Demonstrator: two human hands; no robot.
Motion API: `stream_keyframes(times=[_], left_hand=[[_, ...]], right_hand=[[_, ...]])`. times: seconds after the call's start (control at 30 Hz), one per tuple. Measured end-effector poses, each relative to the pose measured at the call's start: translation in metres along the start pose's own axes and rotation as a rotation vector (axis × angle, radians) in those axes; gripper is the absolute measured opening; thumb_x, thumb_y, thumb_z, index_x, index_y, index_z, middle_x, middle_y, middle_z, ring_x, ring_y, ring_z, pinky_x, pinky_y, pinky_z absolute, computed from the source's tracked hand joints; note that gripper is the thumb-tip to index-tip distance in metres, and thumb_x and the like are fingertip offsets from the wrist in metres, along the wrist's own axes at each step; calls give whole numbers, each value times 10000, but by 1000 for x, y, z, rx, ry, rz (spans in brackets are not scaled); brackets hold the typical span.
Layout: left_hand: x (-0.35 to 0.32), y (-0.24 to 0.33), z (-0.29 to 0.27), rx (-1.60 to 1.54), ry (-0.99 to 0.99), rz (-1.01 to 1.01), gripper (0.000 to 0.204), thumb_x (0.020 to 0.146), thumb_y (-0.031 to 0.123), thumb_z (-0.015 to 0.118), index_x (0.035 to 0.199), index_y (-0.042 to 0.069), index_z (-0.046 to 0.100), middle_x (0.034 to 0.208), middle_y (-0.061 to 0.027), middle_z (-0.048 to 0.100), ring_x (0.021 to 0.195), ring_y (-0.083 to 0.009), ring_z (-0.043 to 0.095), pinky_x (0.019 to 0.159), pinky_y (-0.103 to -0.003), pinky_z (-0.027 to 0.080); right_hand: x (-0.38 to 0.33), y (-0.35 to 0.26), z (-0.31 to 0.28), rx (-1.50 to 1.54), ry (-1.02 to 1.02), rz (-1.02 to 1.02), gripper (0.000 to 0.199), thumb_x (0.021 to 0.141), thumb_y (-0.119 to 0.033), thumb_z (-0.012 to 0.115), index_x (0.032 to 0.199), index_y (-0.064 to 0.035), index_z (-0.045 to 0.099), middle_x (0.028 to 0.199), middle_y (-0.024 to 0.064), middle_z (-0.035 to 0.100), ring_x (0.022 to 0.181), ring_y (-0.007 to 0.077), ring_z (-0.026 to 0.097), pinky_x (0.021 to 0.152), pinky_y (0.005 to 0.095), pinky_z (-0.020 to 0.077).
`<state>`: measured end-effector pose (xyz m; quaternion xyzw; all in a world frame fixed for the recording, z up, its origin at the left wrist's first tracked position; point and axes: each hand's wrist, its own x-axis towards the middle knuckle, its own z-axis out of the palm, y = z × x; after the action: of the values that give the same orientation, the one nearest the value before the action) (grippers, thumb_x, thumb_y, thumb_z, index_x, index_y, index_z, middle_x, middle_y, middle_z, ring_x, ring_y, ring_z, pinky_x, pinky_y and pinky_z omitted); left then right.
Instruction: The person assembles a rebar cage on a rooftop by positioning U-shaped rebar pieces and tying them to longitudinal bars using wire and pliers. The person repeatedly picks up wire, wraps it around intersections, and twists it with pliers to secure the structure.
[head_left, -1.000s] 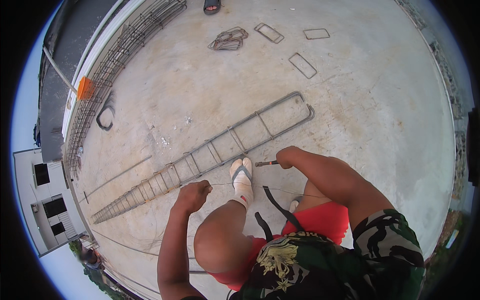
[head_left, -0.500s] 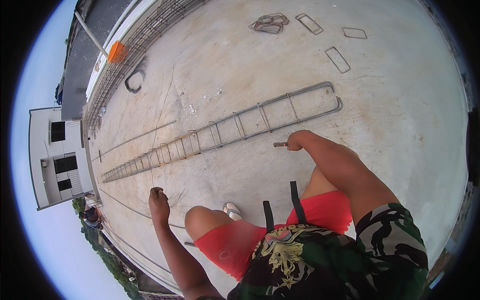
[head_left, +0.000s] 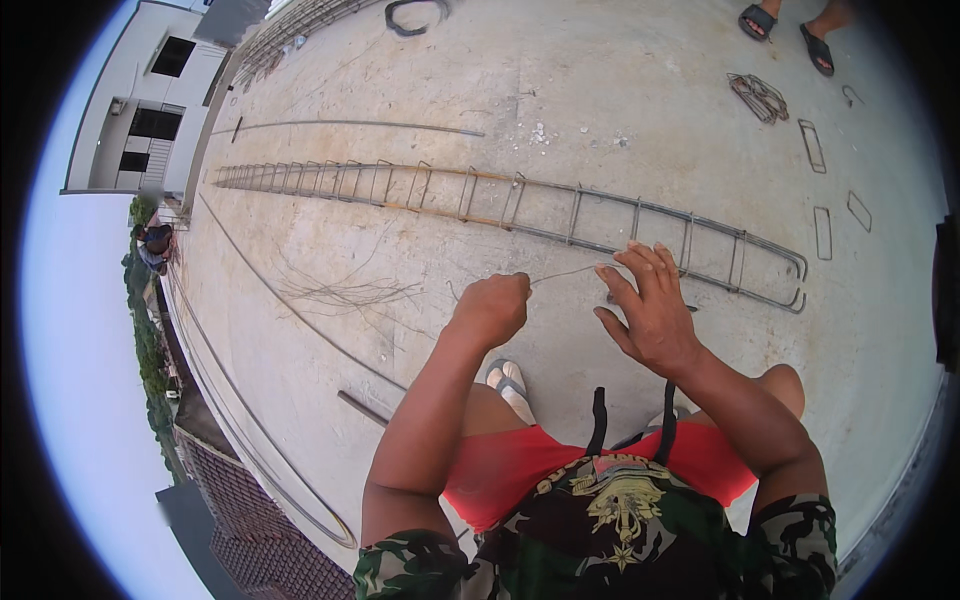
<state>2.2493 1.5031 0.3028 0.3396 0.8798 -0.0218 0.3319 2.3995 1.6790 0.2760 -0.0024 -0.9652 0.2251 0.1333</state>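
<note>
My left hand [head_left: 492, 310] is closed in a fist on a thin tie wire [head_left: 562, 273]. The wire runs right from the fist to the fingertips of my right hand [head_left: 652, 310]. Those fingers are spread, while a dark hand tool [head_left: 693, 308] shows from behind the palm, mostly hidden by it. Just beyond both hands, a long ladder-like rebar cage [head_left: 575, 213] lies on the concrete, stretching from the right to the far left. Its near-right bar ends are bent into hooks.
Loose wires [head_left: 350, 293] lie left of my hands. Rectangular stirrups [head_left: 812, 146] and a stirrup pile [head_left: 760, 98] lie far right, by another person's sandaled foot [head_left: 818, 50]. A long bar [head_left: 350, 125] lies beyond the cage, near a dark coil [head_left: 417, 18].
My left hand has come up and right, toward the right hand, with the wire now between them. My right hand's fingers have spread. The view has turned, and another person's feet have come into it.
</note>
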Motion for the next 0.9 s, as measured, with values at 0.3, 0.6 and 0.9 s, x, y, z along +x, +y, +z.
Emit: stream_keyframes(times=[0.3,0.6,0.9], left_hand=[[10,-62,-18,-282,439,624,138,815,124,558,796,-1,613,728,-183,620,775,-368,605,694,-459,458],[12,-142,-62,-431,516,796,131,820,144,554,796,36,625,729,-146,632,762,-352,610,688,-436,465],[21,-255,-41,-952,752,487,265,875,212,600,1073,36,608,903,-160,650,866,-329,621,779,-390,478]], right_hand=[[89,-58,8,319,-219,184,124,857,-85,595,936,0,638,801,162,657,694,320,634,641,373,486],[177,-91,-36,356,-440,475,149,872,-51,571,936,69,633,764,131,642,713,148,545,701,301,445],[286,-162,-6,-46,-606,283,162,867,-93,571,880,54,636,762,194,642,684,290,608,691,360,470]])
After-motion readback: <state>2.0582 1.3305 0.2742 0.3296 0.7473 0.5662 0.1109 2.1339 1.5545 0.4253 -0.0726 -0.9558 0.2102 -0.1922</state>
